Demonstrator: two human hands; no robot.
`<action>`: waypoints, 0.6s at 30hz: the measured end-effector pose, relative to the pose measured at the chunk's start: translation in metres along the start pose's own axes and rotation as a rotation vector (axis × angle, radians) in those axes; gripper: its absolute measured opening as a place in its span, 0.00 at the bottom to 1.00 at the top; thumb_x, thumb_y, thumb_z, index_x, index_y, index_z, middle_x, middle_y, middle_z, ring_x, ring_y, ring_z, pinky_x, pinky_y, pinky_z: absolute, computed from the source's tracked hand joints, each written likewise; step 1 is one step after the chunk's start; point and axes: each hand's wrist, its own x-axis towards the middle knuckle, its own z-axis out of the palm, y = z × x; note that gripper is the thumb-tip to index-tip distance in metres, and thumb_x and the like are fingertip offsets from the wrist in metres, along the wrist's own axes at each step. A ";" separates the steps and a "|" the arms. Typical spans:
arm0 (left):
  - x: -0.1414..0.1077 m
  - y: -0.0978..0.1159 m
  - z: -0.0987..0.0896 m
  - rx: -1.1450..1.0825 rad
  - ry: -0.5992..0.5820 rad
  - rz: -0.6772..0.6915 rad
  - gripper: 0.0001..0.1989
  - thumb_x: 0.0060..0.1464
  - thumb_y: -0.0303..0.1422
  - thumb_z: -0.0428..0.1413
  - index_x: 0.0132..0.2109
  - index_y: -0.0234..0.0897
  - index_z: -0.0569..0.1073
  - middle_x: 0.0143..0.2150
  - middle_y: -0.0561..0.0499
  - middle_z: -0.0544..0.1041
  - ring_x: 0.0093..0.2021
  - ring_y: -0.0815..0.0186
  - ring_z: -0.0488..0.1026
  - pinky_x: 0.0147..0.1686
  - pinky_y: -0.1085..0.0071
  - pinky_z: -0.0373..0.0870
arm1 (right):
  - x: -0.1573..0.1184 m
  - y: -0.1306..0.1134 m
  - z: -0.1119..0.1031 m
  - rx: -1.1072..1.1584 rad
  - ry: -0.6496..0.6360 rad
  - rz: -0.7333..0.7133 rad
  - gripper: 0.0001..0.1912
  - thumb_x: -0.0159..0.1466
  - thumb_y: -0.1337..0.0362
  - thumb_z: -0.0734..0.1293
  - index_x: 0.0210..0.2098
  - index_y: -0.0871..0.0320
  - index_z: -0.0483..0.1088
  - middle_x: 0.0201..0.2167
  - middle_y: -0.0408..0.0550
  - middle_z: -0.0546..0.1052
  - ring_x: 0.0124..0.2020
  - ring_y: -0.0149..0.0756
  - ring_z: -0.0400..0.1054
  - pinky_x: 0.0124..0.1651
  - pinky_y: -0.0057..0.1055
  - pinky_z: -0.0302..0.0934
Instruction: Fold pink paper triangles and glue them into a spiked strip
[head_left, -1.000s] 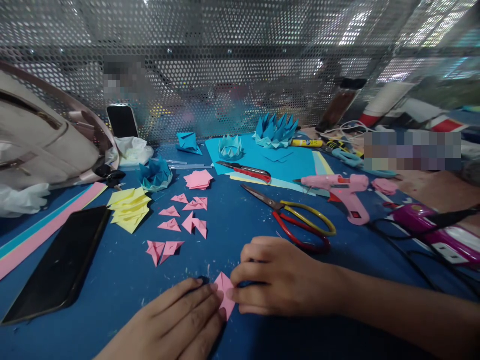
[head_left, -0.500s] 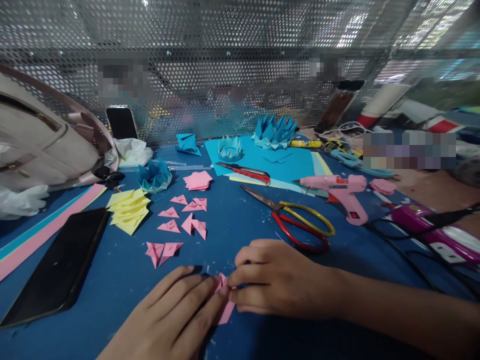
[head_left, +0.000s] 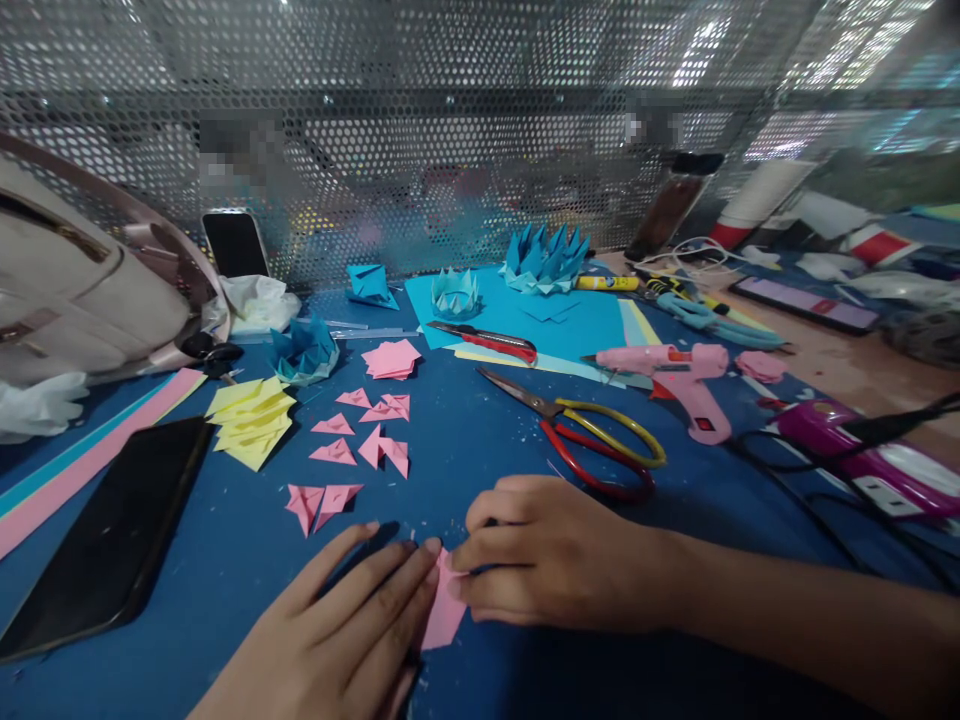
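Note:
A small piece of folded pink paper (head_left: 445, 615) lies on the blue tabletop between my hands. My left hand (head_left: 349, 610) is palm down with its fingers stretched out, the fingertips at the paper's left edge. On the other side, my right hand (head_left: 555, 555) has its fingers bent and closed on the paper's right edge. Its thumb is hidden. Beyond my left hand lie several small folded pink triangles (head_left: 333, 452) and two more folded pink pieces (head_left: 337, 503). A stack of pink paper squares (head_left: 391, 359) lies behind them.
Scissors (head_left: 570, 430), a red box cutter (head_left: 484, 341) and a pink glue gun (head_left: 675, 370) lie ahead. Blue folded paper crowns (head_left: 546, 262) stand at the back. Left are yellow squares (head_left: 251, 422), a black phone (head_left: 112, 530) and a bag (head_left: 82, 260); right, a purple power strip (head_left: 862, 465).
The left fingertips have shifted off the paper's middle to its left edge, so more pink shows. My right hand is nearly still. The view has shifted slightly.

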 end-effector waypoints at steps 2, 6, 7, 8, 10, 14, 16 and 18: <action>-0.001 0.001 -0.001 0.012 -0.007 0.010 0.13 0.65 0.32 0.52 0.51 0.36 0.78 0.52 0.51 0.80 0.53 0.64 0.73 0.68 0.63 0.46 | 0.000 0.000 0.000 0.004 -0.007 -0.001 0.07 0.70 0.62 0.64 0.41 0.53 0.75 0.42 0.37 0.79 0.43 0.29 0.65 0.38 0.33 0.55; -0.004 0.000 -0.003 0.021 -0.019 0.012 0.15 0.65 0.37 0.52 0.49 0.36 0.79 0.50 0.51 0.81 0.52 0.64 0.74 0.68 0.65 0.44 | 0.001 0.000 0.000 0.007 -0.014 -0.001 0.07 0.70 0.62 0.64 0.42 0.54 0.75 0.41 0.37 0.79 0.42 0.30 0.65 0.38 0.33 0.54; -0.004 0.000 -0.003 0.019 -0.015 0.018 0.15 0.65 0.38 0.51 0.48 0.36 0.79 0.50 0.51 0.81 0.52 0.64 0.74 0.68 0.66 0.44 | 0.001 0.000 -0.001 0.008 -0.012 -0.002 0.07 0.71 0.62 0.64 0.42 0.54 0.75 0.41 0.37 0.79 0.42 0.30 0.66 0.38 0.33 0.54; -0.004 0.000 -0.004 0.019 -0.023 0.012 0.15 0.65 0.38 0.52 0.48 0.36 0.79 0.49 0.51 0.81 0.52 0.64 0.74 0.68 0.66 0.44 | 0.001 0.000 -0.001 0.008 -0.009 -0.004 0.07 0.71 0.62 0.64 0.41 0.54 0.75 0.41 0.37 0.79 0.42 0.30 0.66 0.38 0.33 0.54; -0.003 0.001 -0.004 0.018 -0.024 0.008 0.15 0.65 0.38 0.51 0.49 0.36 0.79 0.50 0.51 0.81 0.52 0.64 0.74 0.68 0.66 0.45 | 0.001 0.000 -0.001 0.010 -0.013 -0.012 0.07 0.71 0.62 0.64 0.41 0.53 0.75 0.42 0.36 0.79 0.43 0.30 0.66 0.38 0.33 0.55; 0.001 0.003 -0.006 0.008 -0.010 0.004 0.15 0.66 0.35 0.50 0.50 0.35 0.78 0.49 0.50 0.82 0.51 0.65 0.75 0.68 0.67 0.47 | 0.001 0.001 -0.002 0.006 -0.019 -0.010 0.07 0.71 0.62 0.64 0.41 0.53 0.75 0.42 0.36 0.79 0.43 0.29 0.65 0.38 0.33 0.55; 0.002 0.004 -0.007 -0.002 -0.004 0.005 0.14 0.66 0.34 0.50 0.50 0.35 0.79 0.49 0.51 0.81 0.51 0.66 0.75 0.68 0.67 0.47 | 0.001 0.001 -0.002 0.005 -0.024 -0.009 0.07 0.71 0.62 0.64 0.40 0.53 0.74 0.42 0.36 0.79 0.43 0.29 0.65 0.38 0.33 0.55; 0.001 0.005 -0.007 -0.014 0.004 0.008 0.14 0.66 0.33 0.50 0.49 0.36 0.79 0.49 0.52 0.82 0.49 0.66 0.75 0.68 0.68 0.47 | 0.001 0.001 -0.003 0.004 -0.035 -0.011 0.07 0.70 0.62 0.64 0.40 0.54 0.74 0.42 0.35 0.79 0.43 0.29 0.65 0.38 0.33 0.55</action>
